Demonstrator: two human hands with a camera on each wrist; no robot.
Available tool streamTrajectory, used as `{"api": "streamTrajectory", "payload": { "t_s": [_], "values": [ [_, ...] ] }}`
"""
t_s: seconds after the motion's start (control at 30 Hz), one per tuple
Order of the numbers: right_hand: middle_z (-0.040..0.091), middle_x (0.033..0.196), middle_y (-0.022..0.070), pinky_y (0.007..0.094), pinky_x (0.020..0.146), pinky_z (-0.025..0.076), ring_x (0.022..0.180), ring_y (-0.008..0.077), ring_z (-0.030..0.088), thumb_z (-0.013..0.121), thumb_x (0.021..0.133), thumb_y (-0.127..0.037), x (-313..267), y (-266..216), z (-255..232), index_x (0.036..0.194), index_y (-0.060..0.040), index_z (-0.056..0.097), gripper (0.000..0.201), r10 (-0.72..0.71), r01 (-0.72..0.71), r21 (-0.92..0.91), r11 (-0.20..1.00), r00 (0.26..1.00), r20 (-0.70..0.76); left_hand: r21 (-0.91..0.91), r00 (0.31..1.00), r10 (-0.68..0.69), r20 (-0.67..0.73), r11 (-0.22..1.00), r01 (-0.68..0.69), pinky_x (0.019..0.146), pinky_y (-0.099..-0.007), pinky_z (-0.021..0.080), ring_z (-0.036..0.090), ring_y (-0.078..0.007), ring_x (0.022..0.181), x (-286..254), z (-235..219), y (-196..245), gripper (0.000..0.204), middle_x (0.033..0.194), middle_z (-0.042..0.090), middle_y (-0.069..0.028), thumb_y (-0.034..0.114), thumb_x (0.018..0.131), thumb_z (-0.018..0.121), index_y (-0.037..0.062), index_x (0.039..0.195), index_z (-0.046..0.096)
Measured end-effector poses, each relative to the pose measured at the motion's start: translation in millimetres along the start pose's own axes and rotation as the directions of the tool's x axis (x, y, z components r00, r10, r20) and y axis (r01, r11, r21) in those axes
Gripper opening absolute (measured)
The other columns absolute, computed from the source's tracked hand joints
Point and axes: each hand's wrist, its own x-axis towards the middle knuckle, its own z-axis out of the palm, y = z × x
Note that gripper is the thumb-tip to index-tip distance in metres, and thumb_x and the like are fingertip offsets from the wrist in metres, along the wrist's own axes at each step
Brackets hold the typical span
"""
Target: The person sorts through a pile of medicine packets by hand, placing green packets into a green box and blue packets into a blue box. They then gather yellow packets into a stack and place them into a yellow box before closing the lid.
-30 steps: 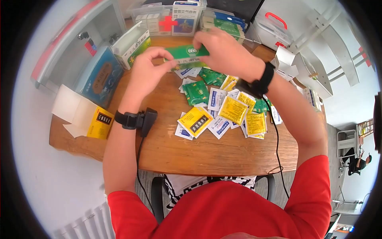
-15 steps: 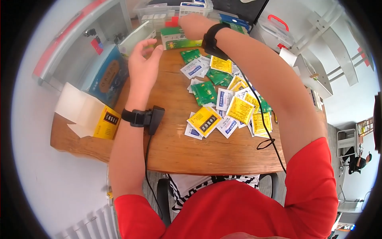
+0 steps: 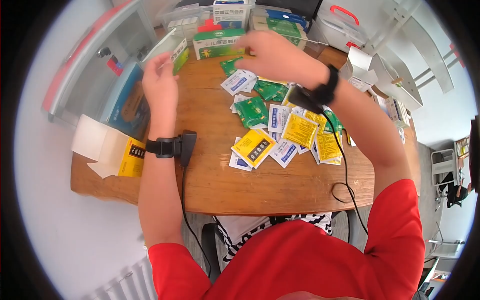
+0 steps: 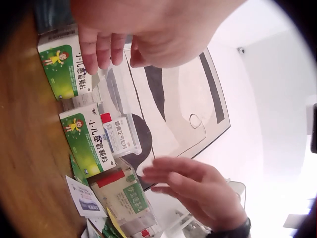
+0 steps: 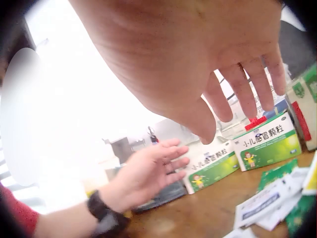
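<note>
Since half a second earlier, my right hand [image 3: 280,55] had drawn back from the green-and-white box [image 3: 219,44], and my left hand [image 3: 161,90] had shifted a little outward. The box itself had left my grip and stood upright at the back of the table [image 3: 215,192].

Nearest me, the bare front part of the wood carried a loop of black cable [image 3: 345,155] on the right. Beyond it lay the loose pile of sachets: a yellow packet with a dark label [image 3: 254,148] at the near left, more yellow ones to the right, white ones between, and green sachets [image 3: 252,111] farther back. An opened yellow carton [image 3: 131,156] sat by my left forearm, its white flaps spread.

Farther out, both hands hovered released, fingers loosely bent and nothing in them. The right was over the far side of the pile; the left was by an opened green-and-white carton [image 3: 180,52], and I could not tell whether its fingertips touched that carton.

The box stood just right of this carton, its printed front facing me. Behind it I saw a clear bin with a red mark [image 3: 207,24] and, at far right, a case with a red handle [image 3: 337,30].
</note>
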Motion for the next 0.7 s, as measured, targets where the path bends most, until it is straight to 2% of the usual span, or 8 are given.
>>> {"api": "streamTrajectory", "payload": {
  "t_s": [0.17, 0.3, 0.33, 0.37, 0.43, 0.47, 0.63, 0.7],
  "values": [
    [0.081, 0.104, 0.0145, 0.0349, 0.091, 0.060, 0.099, 0.0200, 0.077, 0.080, 0.096, -0.020, -120.2, -26.3, -85.8, 0.123, 0.0035, 0.075, 0.036, 0.288, -0.327, 0.524, 0.786, 0.945, 0.158, 0.236, 0.947, 0.318, -0.041, 0.924, -0.300, 0.095, -0.0354, 0.053, 0.067, -0.0201, 0.109, 5.4, -10.5, 5.2, 0.024, 0.116, 0.075, -0.0094, 0.018, 0.105, 0.069, 0.0027, 0.124, 0.073],
    [0.080, 0.108, 0.0095, 0.0301, 0.093, 0.059, 0.102, 0.0136, 0.074, 0.078, 0.101, -0.015, -211.3, -12.5, -130.4, 0.132, 0.0027, 0.073, 0.036, 0.490, -0.489, 0.561, 0.668, 0.857, 0.164, 0.584, 0.876, 0.471, 0.105, 0.684, -0.438, 0.094, -0.0322, 0.055, 0.067, -0.0180, 0.107, 15.3, -13.5, 30.1, 0.039, 0.121, 0.072, -0.0119, 0.026, 0.103, 0.076, -0.0015, 0.130, 0.070],
    [0.079, 0.113, 0.0102, 0.0305, 0.096, 0.059, 0.106, 0.0143, 0.074, 0.076, 0.101, -0.012, -230.1, -5.9, -137.4, 0.134, 0.0038, 0.071, 0.036, 0.542, -0.546, 0.573, 0.611, 0.817, 0.200, 0.678, 0.866, 0.457, 0.202, 0.573, -0.460, 0.103, -0.0370, 0.053, 0.068, -0.0264, 0.118, 23.4, -16.4, 37.7, 0.050, 0.130, 0.071, -0.0173, 0.032, 0.100, 0.079, -0.0018, 0.135, 0.068],
    [0.079, 0.118, 0.0110, 0.0308, 0.098, 0.059, 0.110, 0.0149, 0.073, 0.075, 0.101, -0.008, -245.9, 1.1, -143.0, 0.135, 0.0049, 0.070, 0.036, 0.585, -0.596, 0.582, 0.553, 0.775, 0.239, 0.668, 0.864, 0.454, 0.219, 0.575, -0.472, 0.103, -0.0370, 0.053, 0.068, -0.0264, 0.118, 27.8, -13.6, 44.6, 0.050, 0.130, 0.071, -0.0173, 0.032, 0.100, 0.079, -0.0018, 0.135, 0.068],
    [0.079, 0.119, 0.0110, 0.0303, 0.098, 0.058, 0.110, 0.0147, 0.073, 0.075, 0.102, -0.010, -275.3, 20.1, -143.4, 0.135, 0.0048, 0.069, 0.037, 0.637, -0.650, 0.570, 0.502, 0.724, 0.265, 0.791, 0.817, 0.453, 0.356, 0.319, -0.521, 0.110, -0.0422, 0.049, 0.064, -0.0359, 0.129, 35.8, -7.0, 53.6, 0.056, 0.138, 0.068, -0.0226, 0.036, 0.098, 0.079, -0.0018, 0.137, 0.066],
    [0.079, 0.120, 0.0111, 0.0298, 0.098, 0.058, 0.111, 0.0145, 0.073, 0.075, 0.102, -0.011, -286.3, 27.0, -142.8, 0.136, 0.0048, 0.069, 0.038, 0.673, -0.693, 0.557, 0.457, 0.679, 0.293, 0.795, 0.832, 0.394, 0.391, 0.310, -0.521, 0.116, -0.0474, 0.045, 0.057, -0.0429, 0.138, 48.2, -7.4, 50.0, 0.064, 0.144, 0.064, -0.0269, 0.041, 0.097, 0.077, -0.0007, 0.143, 0.063],
    [0.079, 0.112, 0.0075, 0.0256, 0.088, 0.058, 0.100, 0.0102, 0.072, 0.076, 0.102, -0.016, -306.8, 46.3, -129.9, 0.133, 0.0039, 0.071, 0.037, 0.677, -0.698, 0.590, 0.405, 0.663, 0.319, 0.885, 0.886, 0.181, 0.428, 0.116, -0.451, 0.121, -0.0494, 0.043, 0.053, -0.0428, 0.145, 89.1, -1.7, 42.6, 0.081, 0.151, 0.059, -0.0288, 0.047, 0.093, 0.078, 0.0013, 0.155, 0.053],
    [0.076, 0.094, 0.0042, 0.0259, 0.073, 0.053, 0.084, 0.0076, 0.067, 0.077, 0.101, -0.021, -308.1, 47.0, -124.3, 0.128, 0.0031, 0.074, 0.036, 0.660, -0.678, 0.555, 0.482, 0.698, 0.278, 0.920, 0.922, 0.031, 0.386, 0.065, -0.387, 0.116, -0.0495, 0.047, 0.058, -0.0432, 0.139, 94.5, 0.9, 41.8, 0.083, 0.149, 0.061, -0.0281, 0.042, 0.091, 0.081, 0.0011, 0.156, 0.051]
  ]
}}
